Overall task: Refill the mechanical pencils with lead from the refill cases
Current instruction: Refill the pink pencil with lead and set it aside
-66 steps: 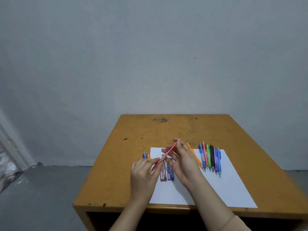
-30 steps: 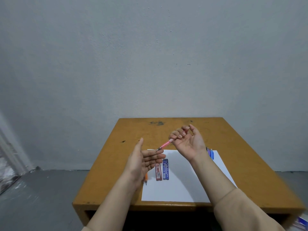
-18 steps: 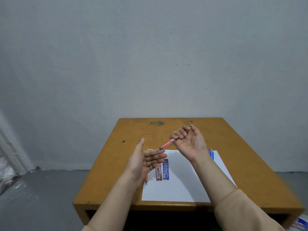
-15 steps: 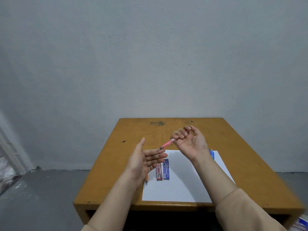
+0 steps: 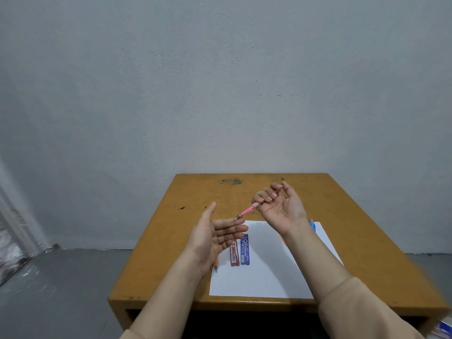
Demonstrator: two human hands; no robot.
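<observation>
My right hand (image 5: 281,209) grips pink pencil (image 5: 247,211), axis slanting tip-down toward my left hand (image 5: 215,237): palm up, fingers straight, holding nothing, just under tip.

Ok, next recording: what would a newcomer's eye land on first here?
The right hand, above the wooden table, grips a pink mechanical pencil whose tip points down toward the open left hand. Beneath them, a red lead refill case and a blue lead refill case lie side by side on a white sheet of paper.
</observation>
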